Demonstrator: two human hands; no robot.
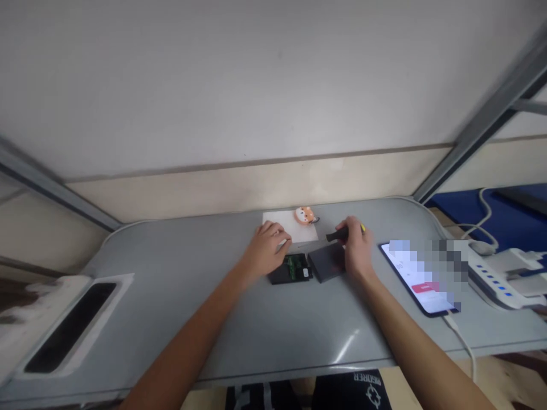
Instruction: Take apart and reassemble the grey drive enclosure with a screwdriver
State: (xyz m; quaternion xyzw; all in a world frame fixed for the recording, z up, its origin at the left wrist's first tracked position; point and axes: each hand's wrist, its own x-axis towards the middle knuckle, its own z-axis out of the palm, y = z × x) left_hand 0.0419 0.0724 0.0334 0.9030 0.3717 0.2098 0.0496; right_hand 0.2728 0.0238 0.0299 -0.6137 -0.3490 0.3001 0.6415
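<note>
Circuit board (294,265), green, set in a flat black rectangular casing (280,279), lies on the smooth grey table (171,285); I take it as clock centre. At 10 o'clock, my left hand (268,247), fingers bent, hides the casing's far left corner; whether it grips anything, I cannot tell. At 2 o'clock, my right hand (358,247) is closed around a black tool with a yellow end (337,234). At 3 o'clock, a flat dark-grey square plate (327,262) lies askew, just beside the casing. At 12 o'clock, an orange-and-white animal-faced trinket (303,215) rests on a white paper sheet (280,218).
</note>
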